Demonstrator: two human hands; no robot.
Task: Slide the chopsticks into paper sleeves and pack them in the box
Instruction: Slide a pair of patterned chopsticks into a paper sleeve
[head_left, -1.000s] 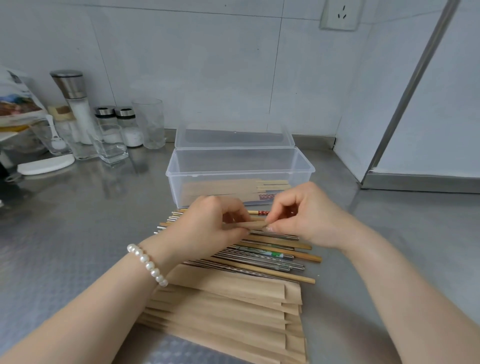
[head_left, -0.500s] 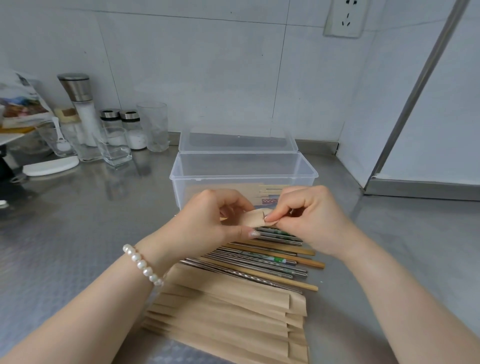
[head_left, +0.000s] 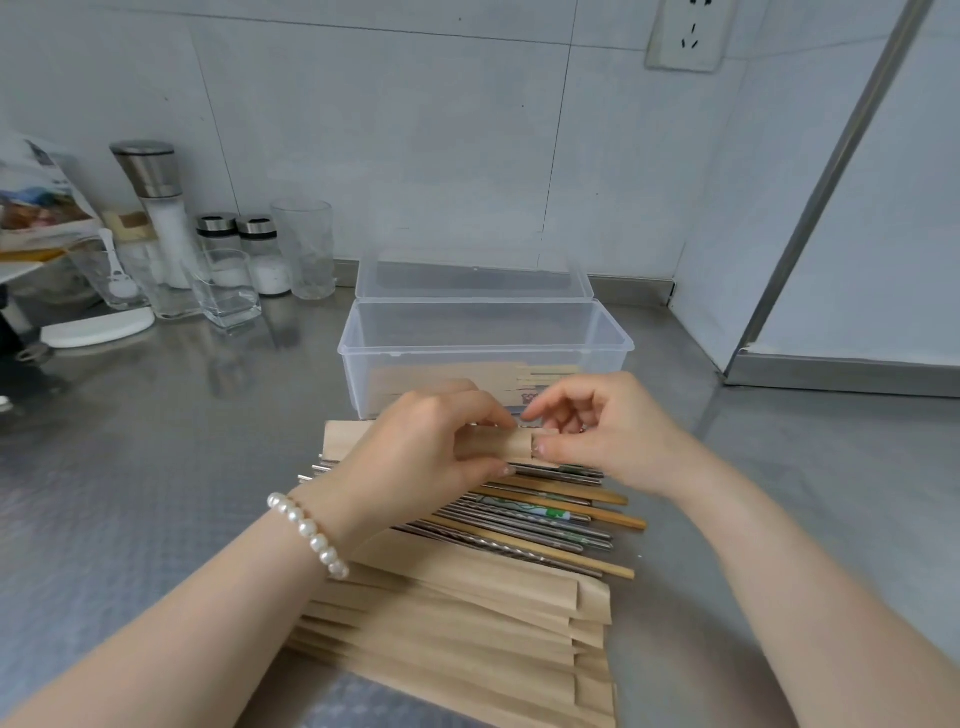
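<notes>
Both your hands meet over the loose chopsticks (head_left: 545, 512), working one paper sleeve (head_left: 498, 446).

Your left hand (head_left: 421, 457) curls round the sleeve, thumb below and fingers on top, holding it level just in front of the clear box (head_left: 485, 353). Your right hand (head_left: 608, 436) pinches at the sleeve's open end with thumb and forefinger, its other fingers loosely bent. Spare sleeves (head_left: 467, 623) lie stacked nearest you.

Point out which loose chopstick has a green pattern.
The patterned chopstick mid-pile, right of the left hand: white with green markings, while its neighbours are plain metal or wood.
</notes>
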